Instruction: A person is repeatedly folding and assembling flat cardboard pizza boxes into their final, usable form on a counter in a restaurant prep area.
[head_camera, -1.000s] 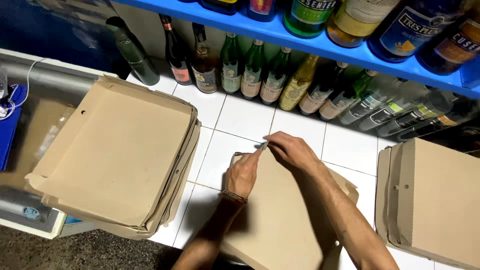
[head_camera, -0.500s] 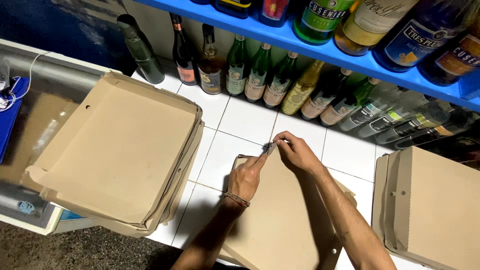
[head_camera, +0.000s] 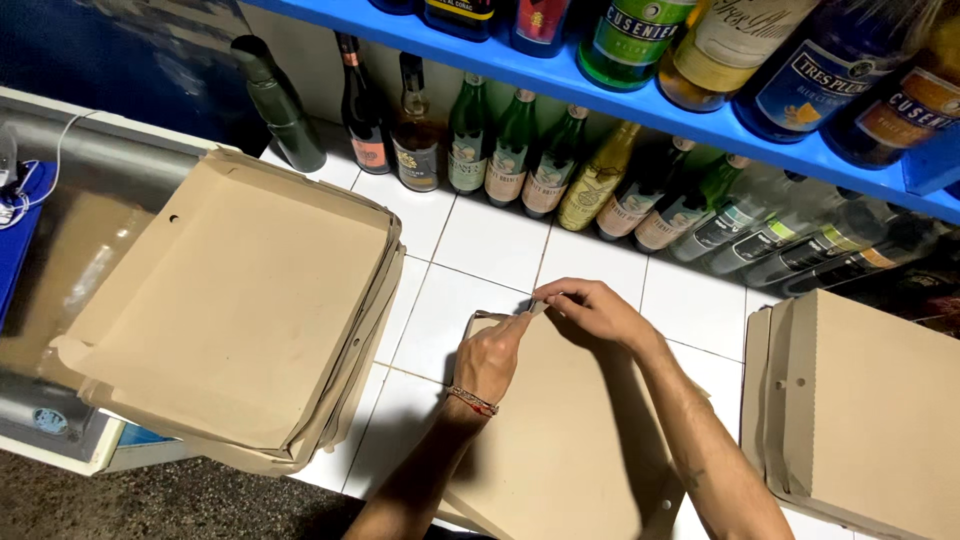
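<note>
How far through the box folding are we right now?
Done: a stack of folded cardboard trays sits on the left. In hand: the left hand and right hand pinch the far corner of a flat cardboard piece on the white tiled counter. Left: that piece is not yet shaped, and more cardboard waits on the right.

Both hands (head_camera: 560, 330) seem slightly nearer on the cardboard box (head_camera: 560, 440) corner.
</note>
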